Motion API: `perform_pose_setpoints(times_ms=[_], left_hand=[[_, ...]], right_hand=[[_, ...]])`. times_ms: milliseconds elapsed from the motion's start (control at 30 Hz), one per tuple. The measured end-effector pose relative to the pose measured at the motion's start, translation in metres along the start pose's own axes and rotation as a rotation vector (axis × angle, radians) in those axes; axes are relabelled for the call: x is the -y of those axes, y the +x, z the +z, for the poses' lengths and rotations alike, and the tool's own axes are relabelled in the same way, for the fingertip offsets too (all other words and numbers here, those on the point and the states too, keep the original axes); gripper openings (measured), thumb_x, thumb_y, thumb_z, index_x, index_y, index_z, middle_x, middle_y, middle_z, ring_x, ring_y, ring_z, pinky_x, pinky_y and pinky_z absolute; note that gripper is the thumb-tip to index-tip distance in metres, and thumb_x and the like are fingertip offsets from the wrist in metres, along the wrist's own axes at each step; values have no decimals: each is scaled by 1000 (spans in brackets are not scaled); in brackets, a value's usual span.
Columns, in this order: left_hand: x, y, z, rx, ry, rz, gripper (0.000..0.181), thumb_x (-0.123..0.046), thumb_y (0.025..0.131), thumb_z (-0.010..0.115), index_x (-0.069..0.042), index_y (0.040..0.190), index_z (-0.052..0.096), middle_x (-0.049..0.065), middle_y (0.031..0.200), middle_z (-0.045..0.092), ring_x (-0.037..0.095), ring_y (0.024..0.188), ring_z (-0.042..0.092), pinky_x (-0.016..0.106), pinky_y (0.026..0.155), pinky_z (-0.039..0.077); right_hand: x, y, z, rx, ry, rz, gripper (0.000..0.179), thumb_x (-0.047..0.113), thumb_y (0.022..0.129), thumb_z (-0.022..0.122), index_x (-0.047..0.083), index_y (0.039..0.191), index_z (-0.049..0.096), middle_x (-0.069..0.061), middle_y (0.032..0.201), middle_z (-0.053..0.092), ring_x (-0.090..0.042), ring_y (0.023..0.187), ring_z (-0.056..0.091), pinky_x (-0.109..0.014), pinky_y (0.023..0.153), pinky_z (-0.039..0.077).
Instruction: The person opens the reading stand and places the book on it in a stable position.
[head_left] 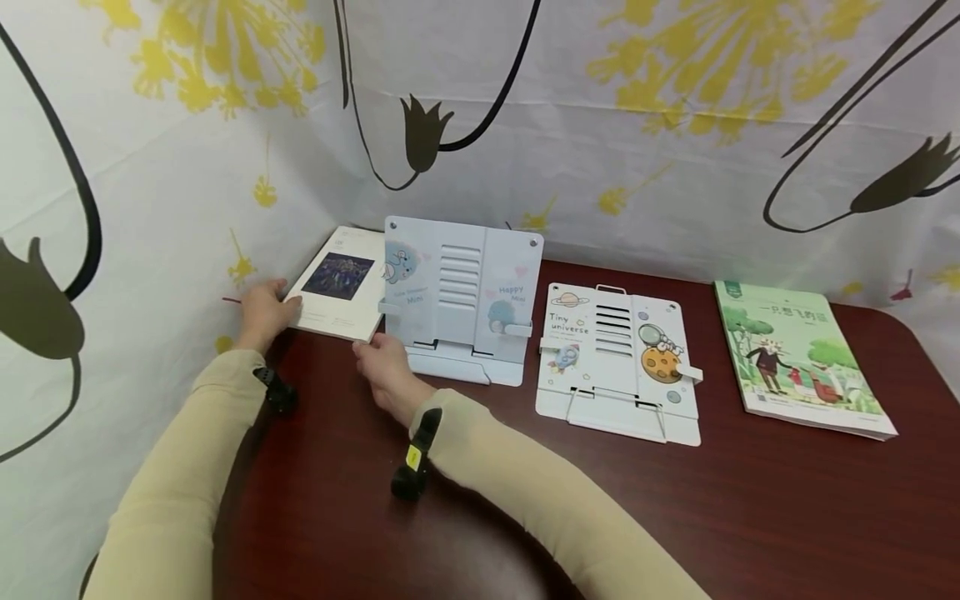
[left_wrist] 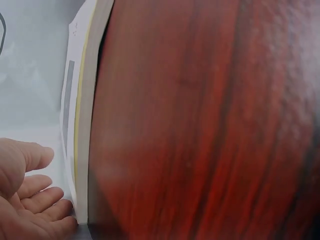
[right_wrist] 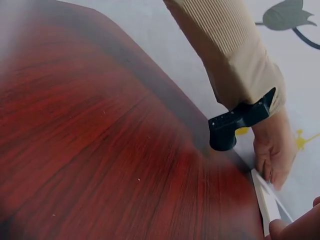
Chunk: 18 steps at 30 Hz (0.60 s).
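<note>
A white book (head_left: 315,312) with a dark square picture on its cover lies at the table's back left, against the cloth. My left hand (head_left: 264,312) is at its left edge. In the left wrist view the left thumb stands apart from the cover, and the fingertips (left_wrist: 70,225) are right at the book's lower corner. My right hand (head_left: 390,371) pinches the book's near right corner; the right wrist view shows only part of that hand (right_wrist: 300,225) at the book's edge (right_wrist: 265,200). Beside the book stands a pale blue metal book stand (head_left: 457,292), which overlaps its right side.
A white book stand (head_left: 618,375) printed "Tiny universe" lies right of the blue one. Farther right is a green picture book (head_left: 802,358). Patterned cloth (head_left: 600,167) hangs behind and to the left of the dark red wooden table (head_left: 330,500).
</note>
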<state>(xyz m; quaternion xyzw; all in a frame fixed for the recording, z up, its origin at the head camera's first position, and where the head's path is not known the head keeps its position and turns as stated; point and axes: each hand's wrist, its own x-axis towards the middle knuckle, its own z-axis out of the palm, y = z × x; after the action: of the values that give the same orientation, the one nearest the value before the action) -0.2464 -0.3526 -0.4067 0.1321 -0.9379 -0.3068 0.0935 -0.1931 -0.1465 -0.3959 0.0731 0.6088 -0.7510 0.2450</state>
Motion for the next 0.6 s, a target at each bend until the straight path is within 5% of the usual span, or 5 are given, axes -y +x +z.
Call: perform_pose_setpoints(times_ms=[133, 367, 600], left_hand=[[3, -1, 2, 21, -7, -15, 52, -11, 87, 53, 20, 128, 42, 37, 129, 45, 47, 125, 40, 51, 104, 33], [6, -4, 6, 15, 23, 8, 47, -10, 86, 53, 18, 124, 49, 36, 124, 50, 46, 117, 47, 52, 99, 38], [5, -4, 3, 21, 43, -1, 42, -11, 87, 53, 17, 118, 53, 36, 116, 55, 46, 109, 49, 52, 95, 40]], right_hand=[[0, 5, 2, -14, 61, 15, 47, 3, 95, 49, -10, 138, 35, -21, 139, 42, -30, 123, 49, -34, 99, 44], [0, 13, 5, -58, 86, 4, 27, 1, 93, 51, -10, 118, 51, -15, 115, 54, -30, 112, 56, -31, 89, 50], [4, 18, 4, -49, 166, 65, 40, -1, 93, 52, -10, 131, 43, -16, 113, 54, -28, 109, 57, -28, 87, 51]])
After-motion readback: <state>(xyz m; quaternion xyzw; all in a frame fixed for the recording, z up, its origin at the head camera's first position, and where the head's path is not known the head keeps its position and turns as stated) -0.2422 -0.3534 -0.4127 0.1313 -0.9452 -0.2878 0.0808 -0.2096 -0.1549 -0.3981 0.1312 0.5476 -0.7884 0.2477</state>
